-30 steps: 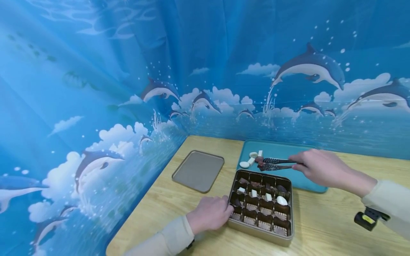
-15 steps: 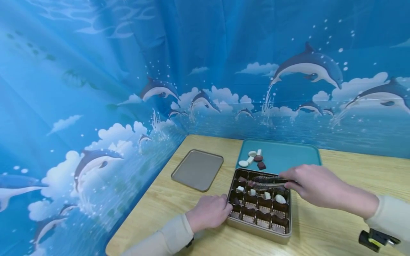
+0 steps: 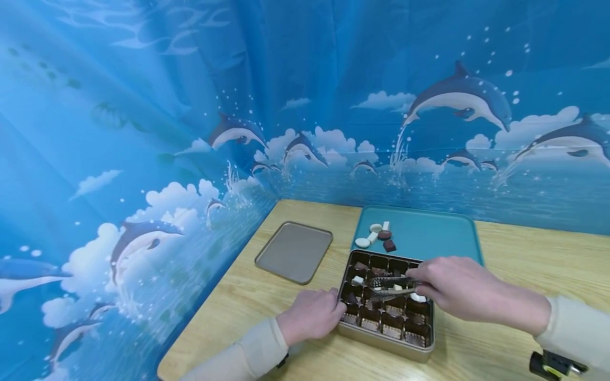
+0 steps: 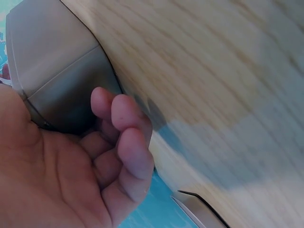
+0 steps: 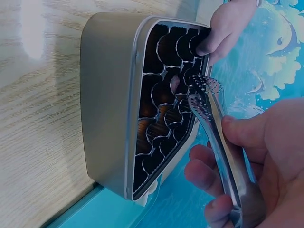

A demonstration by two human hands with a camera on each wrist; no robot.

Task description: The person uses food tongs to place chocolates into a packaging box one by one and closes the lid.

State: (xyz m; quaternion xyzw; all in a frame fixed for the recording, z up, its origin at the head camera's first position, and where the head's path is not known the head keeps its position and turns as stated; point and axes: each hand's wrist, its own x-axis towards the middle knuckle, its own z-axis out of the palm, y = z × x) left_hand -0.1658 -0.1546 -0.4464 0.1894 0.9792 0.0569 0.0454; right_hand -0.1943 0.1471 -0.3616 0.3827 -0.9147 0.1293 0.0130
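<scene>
My right hand grips metal serving tongs with perforated tips. The tips reach over the divided chocolate tin, around its second and third rows, spread slightly apart. A brownish-pink chocolate shows in a compartment close to the tips. White pieces and dark chocolates sit in the back compartments; the tongs and right hand hide part of them. My left hand holds the tin's left rim, its fingers curled at the outer wall in the left wrist view.
A teal tray lies behind the tin, with several white and brown chocolates at its left end. Left of it is a flat bronze-coloured lid. A dolphin-print curtain borders the wooden table.
The tongs, which were at the chocolates on the tray, have come forward over the tin's back row, then to its middle rows. My left hand stays at the rim.
</scene>
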